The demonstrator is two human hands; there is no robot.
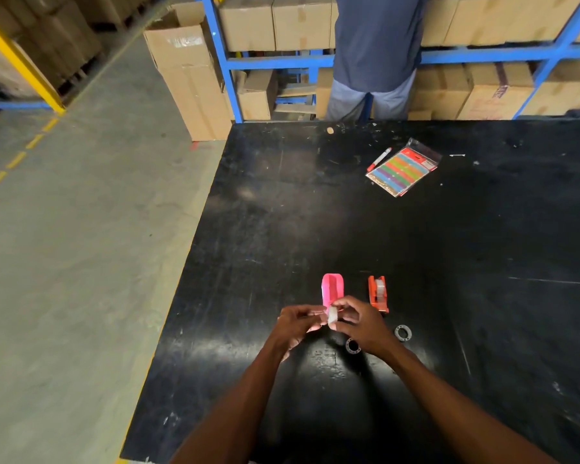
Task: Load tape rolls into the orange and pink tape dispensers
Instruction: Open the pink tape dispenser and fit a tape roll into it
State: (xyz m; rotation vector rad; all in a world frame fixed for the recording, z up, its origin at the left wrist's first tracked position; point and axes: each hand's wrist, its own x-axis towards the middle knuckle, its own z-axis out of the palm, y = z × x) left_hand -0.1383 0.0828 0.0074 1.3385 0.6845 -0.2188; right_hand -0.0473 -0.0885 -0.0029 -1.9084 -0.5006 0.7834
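Observation:
A pink tape dispenser lies on the black table, its hollow showing no roll. To its right stands the orange tape dispenser with a clear roll inside. Just in front of the pink one, both hands pinch a clear tape roll held on edge: my left hand on its left side, my right hand on its right. Two more rolls lie flat, one partly under my right hand, another to the right.
A packet of coloured strips and a red-capped pen lie at the far middle of the table. A person stands at the table's far edge by blue racks with cartons. The table's left edge drops to concrete floor.

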